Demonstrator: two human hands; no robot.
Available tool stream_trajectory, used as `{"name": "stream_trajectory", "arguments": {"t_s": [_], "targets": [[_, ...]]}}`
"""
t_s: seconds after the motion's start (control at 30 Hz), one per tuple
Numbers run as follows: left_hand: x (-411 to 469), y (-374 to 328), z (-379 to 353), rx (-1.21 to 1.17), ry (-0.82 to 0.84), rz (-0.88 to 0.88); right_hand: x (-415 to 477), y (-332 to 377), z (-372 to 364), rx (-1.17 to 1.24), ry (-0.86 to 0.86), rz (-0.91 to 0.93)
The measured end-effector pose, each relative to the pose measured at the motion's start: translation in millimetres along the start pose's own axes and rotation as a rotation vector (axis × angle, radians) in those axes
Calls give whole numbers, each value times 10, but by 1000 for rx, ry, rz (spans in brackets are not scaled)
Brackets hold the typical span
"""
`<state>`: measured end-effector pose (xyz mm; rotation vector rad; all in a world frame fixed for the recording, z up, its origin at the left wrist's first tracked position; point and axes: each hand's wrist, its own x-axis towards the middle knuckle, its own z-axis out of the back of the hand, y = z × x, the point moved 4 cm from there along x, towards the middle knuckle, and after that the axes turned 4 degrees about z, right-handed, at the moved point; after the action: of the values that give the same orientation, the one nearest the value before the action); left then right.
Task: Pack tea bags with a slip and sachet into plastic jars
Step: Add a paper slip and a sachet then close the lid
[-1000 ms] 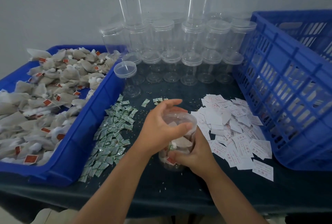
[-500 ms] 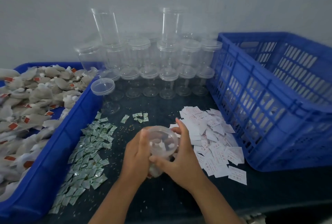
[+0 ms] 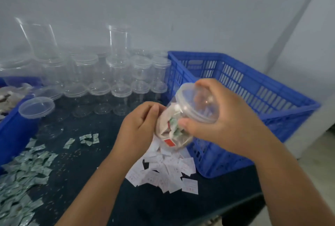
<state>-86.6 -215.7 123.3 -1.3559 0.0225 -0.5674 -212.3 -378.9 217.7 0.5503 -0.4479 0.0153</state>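
Observation:
A clear plastic jar [image 3: 174, 135], packed with tea bags, a green sachet and a slip, is lifted off the table and tilted, its lid [image 3: 195, 102] turned toward me. My right hand [image 3: 226, 122] grips the jar at the lid end, thumb below and fingers over the top. My left hand [image 3: 137, 129] has its fingers curled against the jar's left side. White slips [image 3: 163, 173] lie in a heap under the jar. Green sachets [image 3: 27, 171] are spread at the lower left.
A large blue slatted crate [image 3: 253, 88] stands at the right, just behind the jar. Several empty lidded jars [image 3: 117, 73] are stacked against the back wall. A blue bin [image 3: 14, 126] with tea bags [image 3: 10, 93] sits at the left edge, one jar [image 3: 36, 107] beside it.
The jar has been raised from the table and carried right toward the blue crate, now tilted on its side. My view has swung right; the tea bag bin is nearly out of sight.

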Motion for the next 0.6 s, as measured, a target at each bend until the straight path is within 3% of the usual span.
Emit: {"name": "stream_trajectory", "arguments": {"t_s": [0.17, 0.3, 0.6], "targets": [[404, 15, -536, 108, 145, -11, 326, -152, 685, -134, -196, -85], [394, 119, -993, 166, 327, -146, 556, -425, 1021, -169, -293, -182], [508, 382, -1229, 192, 438, -294, 1769, -1835, 856, -483, 129, -513]]}}
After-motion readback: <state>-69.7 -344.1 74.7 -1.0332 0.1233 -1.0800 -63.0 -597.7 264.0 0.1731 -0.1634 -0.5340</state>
